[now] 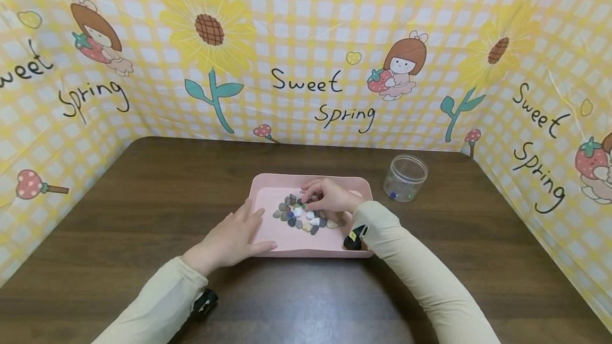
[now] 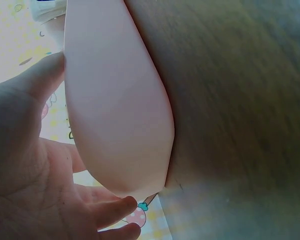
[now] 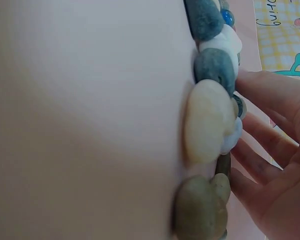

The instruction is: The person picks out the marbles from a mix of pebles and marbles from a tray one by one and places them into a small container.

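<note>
A pink tray [image 1: 270, 187] lies on the table and holds a cluster of grey, white and tan stones [image 1: 313, 222], with a blue marble [image 1: 290, 215] among them. My left hand [image 1: 234, 235] rests at its left end with fingers spread, the thumb at the near rim. In the left wrist view, those fingers reach around the tray's rounded corner. My right hand [image 1: 330, 196] is over the far side of the cluster, fingers bent down among the stones. The right wrist view has a pale stone [image 3: 207, 120] in front of its fingertips; I cannot tell whether they hold anything.
A clear round jar [image 1: 405, 178] without a lid stands right of the tray, a blue marble [image 1: 393, 195] and other small pieces at its bottom. A yellow checked cloth [image 1: 306, 41] hangs behind and beside the brown wooden table [image 1: 191, 174].
</note>
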The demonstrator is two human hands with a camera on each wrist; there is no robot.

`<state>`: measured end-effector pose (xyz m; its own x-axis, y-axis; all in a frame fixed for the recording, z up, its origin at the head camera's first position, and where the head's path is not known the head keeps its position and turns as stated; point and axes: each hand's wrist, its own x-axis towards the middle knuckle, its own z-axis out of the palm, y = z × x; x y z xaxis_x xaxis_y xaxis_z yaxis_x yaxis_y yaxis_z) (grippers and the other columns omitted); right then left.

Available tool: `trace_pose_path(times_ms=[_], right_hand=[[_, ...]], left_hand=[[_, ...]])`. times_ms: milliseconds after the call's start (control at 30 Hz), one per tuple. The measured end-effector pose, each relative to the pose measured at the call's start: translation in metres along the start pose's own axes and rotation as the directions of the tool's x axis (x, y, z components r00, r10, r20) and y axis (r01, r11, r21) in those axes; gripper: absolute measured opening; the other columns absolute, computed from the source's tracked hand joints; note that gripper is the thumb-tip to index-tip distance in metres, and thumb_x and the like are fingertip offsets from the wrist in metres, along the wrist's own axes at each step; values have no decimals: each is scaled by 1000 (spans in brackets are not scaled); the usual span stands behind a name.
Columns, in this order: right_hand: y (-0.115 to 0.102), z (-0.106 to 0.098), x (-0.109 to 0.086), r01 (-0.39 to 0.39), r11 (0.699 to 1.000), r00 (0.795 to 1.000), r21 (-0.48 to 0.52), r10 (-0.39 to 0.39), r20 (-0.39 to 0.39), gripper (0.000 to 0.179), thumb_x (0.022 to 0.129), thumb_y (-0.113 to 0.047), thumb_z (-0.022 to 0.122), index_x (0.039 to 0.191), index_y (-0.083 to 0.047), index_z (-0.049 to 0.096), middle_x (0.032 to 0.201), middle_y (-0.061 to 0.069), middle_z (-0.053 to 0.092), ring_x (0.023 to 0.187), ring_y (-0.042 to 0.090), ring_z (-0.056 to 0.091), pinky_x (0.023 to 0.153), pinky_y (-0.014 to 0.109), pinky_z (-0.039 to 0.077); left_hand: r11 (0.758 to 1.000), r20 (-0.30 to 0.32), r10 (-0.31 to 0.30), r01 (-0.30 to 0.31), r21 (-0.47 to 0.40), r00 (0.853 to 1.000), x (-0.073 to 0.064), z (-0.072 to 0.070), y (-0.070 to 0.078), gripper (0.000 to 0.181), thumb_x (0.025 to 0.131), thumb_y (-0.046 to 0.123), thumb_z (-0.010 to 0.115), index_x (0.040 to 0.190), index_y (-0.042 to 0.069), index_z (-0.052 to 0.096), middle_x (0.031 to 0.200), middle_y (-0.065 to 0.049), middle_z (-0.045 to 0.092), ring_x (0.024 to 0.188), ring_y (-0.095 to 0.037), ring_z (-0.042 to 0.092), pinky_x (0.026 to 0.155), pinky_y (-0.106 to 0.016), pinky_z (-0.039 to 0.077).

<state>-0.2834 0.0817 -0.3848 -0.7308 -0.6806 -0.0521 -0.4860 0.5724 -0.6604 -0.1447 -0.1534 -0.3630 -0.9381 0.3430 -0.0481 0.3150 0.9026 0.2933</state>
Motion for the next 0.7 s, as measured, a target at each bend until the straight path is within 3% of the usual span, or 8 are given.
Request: trace_pose_path(times_ms=[267,367,700], right_hand=[[0,-1,-1,13,1000,1000,4,-13,9,10,82,-13,71,92,-11,72,136,9,54,131,25,45,107,40,38],[0,-4,-2,20,998,1000,54,-21,8,11,83,-12,70,94,-9,72,139,9,51,133,25,43,109,41,37],[-3,-12,-6,69,989,996,129,-62,-60,16,85,-13,68,99,-7,72,138,9,51,132,25,44,108,41,38]], left_hand=[[1000,1,-3,3,-5,1000,0,-2,2,81,84,56,58,137,-3,42,147,-35,23,131,-47,37,104,-59,33],[1000,-2,-3,3,-7,1000,0,-2,1,81,84,56,58,136,-3,43,147,-35,23,131,-47,37,104,-59,33],[1000,10,-14,15,-17,1000,0,-1,2,82,83,57,58,137,-3,41,147,-35,22,133,-47,34,105,-59,32]])
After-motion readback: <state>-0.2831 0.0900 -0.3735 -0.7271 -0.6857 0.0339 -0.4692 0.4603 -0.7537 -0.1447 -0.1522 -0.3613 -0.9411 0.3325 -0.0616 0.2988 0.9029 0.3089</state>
